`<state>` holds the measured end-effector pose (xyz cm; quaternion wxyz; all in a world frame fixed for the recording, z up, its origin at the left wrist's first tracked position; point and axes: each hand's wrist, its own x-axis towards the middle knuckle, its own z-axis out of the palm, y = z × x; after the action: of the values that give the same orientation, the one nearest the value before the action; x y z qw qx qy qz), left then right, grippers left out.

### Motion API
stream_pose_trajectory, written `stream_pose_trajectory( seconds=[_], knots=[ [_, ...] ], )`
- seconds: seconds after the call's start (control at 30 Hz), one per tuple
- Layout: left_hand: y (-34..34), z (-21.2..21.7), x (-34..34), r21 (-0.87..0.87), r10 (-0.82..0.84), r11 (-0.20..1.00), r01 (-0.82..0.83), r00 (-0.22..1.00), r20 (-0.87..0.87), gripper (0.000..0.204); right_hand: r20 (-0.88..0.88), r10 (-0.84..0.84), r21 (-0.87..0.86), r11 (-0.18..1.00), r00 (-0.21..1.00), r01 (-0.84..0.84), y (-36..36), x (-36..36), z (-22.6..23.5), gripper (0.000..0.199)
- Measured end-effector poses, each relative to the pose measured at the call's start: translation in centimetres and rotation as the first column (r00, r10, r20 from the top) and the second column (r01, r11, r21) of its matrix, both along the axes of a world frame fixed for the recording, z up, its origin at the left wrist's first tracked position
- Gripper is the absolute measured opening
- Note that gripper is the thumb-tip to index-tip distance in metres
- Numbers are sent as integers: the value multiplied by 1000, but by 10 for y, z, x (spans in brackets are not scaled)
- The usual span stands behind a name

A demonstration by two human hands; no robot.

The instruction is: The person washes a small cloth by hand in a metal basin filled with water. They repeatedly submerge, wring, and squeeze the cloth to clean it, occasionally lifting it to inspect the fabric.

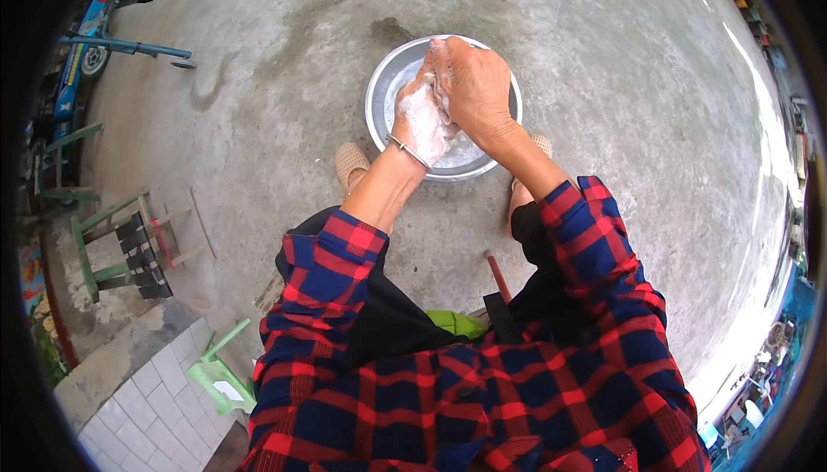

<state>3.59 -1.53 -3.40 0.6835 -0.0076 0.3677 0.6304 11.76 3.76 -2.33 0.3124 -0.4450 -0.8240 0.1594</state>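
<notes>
A round metal basin [372, 110] stands on the floor between my feet, with whitish, soapy water [461, 152] in it. Over it my two hands are pressed together. White suds cover the back of my left hand [420, 114], and a silver bangle [408, 152] circles that wrist. My right hand [476, 84] is closed, its knuckles up, against the thumb side of the left. Between them shows something wet, pale and foamy that I cannot make out; the fingers hide most of it.
Concrete floor [284, 127] surrounds the basin, with a damp patch beyond it. To the left are a green-framed chair [90, 257], a light green plastic stool [222, 377] and a blue-framed wheeled thing [121, 44]. A reddish-brown stick [497, 276] lies near my right leg. Assorted clutter [758, 386] lines the right edge.
</notes>
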Motion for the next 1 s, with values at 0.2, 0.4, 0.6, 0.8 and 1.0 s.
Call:
stream_pose_trajectory(
  seconds=[0.2,0.4,0.6,0.8,1.0],
  knots=[
    [6,16,3,-27,131,991,-133,990,-59,34,-72,38,57,998,997,-34,-14,-3,2,28],
    [2,-13,-35,134,-124,983,127,992,-34,32,-55,139,43,990,989,-137,-36,-6,13,33],
    [1,-16,-13,108,65,992,-63,998,-18,30,32,97,25,995,995,-97,-33,-4,15,35],
    [2,6,-5,23,-42,999,44,996,-78,30,-25,34,-24,999,999,-35,-6,0,4,32],
    [4,10,-4,-43,28,998,-42,958,-285,35,8,20,-93,996,1000,-19,-5,1,-5,30]
  ],
)
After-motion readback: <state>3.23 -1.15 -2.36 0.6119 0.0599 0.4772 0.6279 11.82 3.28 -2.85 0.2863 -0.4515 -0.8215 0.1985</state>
